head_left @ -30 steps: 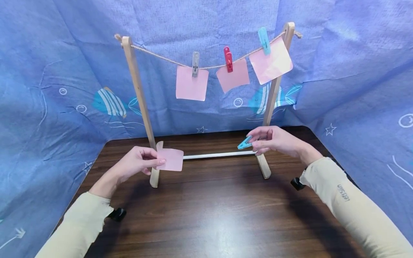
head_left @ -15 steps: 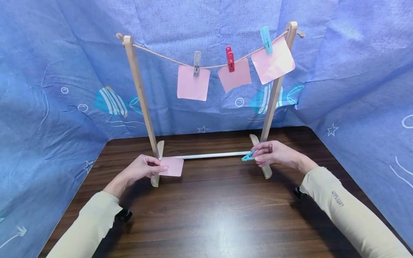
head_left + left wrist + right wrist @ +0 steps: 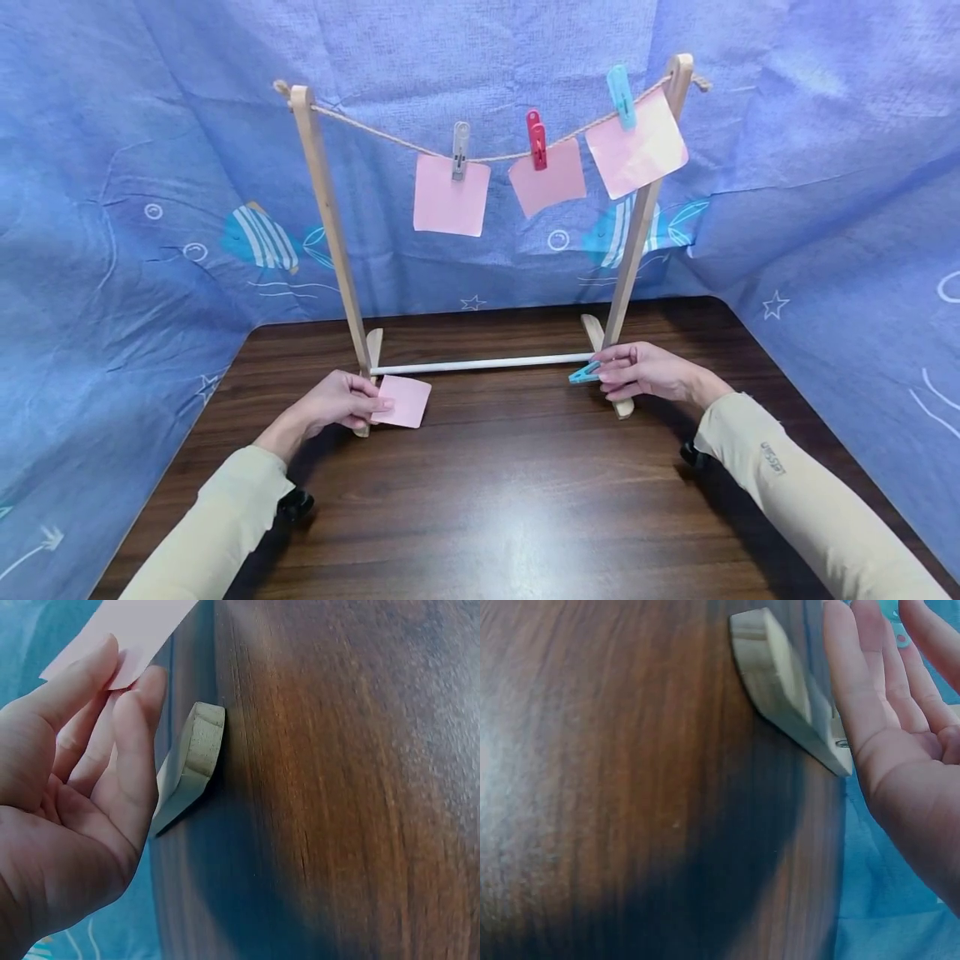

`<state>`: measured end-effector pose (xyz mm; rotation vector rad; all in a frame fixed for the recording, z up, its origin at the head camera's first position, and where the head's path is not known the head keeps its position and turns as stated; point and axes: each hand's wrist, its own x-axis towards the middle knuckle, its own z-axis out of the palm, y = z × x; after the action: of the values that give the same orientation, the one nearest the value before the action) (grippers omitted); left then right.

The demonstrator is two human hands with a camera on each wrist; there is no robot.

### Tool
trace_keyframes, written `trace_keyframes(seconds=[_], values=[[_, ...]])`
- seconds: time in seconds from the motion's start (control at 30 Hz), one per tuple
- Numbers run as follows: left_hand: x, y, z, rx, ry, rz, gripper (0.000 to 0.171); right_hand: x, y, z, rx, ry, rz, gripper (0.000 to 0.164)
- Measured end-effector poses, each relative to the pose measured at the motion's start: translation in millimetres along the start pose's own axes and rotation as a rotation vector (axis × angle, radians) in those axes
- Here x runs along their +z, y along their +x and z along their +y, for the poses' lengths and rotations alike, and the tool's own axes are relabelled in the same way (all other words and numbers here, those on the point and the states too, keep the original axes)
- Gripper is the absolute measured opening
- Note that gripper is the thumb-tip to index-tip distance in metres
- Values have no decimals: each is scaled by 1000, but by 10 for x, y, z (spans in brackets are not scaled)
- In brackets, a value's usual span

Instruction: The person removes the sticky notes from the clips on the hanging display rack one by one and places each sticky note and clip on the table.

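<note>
Both hands have just come down a little: we now see the left hand (image 3: pixel 341 400) and the right hand (image 3: pixel 648 371) beside the two feet of the rack, well below the sagging beige twine line (image 3: pixel 367 128). What that means for the work in hand, as we judge it, is that paper and clip are ready in the fingers but not yet brought together or up to the line. The left hand pinches a square sheet of pink paper (image 3: pixel 408 400) between thumb and fingers, near the left wooden post (image 3: pixel 328 208). The right hand holds a light-blue plastic clothes peg (image 3: pixel 583 373) at its fingertips, near the right end of the straight white rod (image 3: pixel 480 364). Only a scrap of that peg shows at the top edge of the right wrist view, so we cannot fairly tell how hard it is being squeezed. Against the frame from a second ago, the pink sheet has dropped and turned slightly, baring the rod's left end, which it then covered; the blue peg, then higher, is now level with the rod. The three hung sheets match that frame: one under a grey plastic peg (image 3: pixel 460 152), one under a red plastic peg (image 3: pixel 537 142), one under a second light-blue peg (image 3: pixel 621 96) by the right wooden post (image 3: pixel 636 237).
</note>
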<state>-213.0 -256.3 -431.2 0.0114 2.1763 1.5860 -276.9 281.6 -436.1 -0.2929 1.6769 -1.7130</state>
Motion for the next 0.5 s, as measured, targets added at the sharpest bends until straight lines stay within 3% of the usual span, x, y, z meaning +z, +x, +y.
trace_keyframes(seconds=[0.27,0.5], values=[[15,41,-3,-55,-22,-9,27,-26,22,66,8,-15,-34,45],[16,64,-25,-78,-46,-22,30,-42,36,78,30,-15,-44,34]])
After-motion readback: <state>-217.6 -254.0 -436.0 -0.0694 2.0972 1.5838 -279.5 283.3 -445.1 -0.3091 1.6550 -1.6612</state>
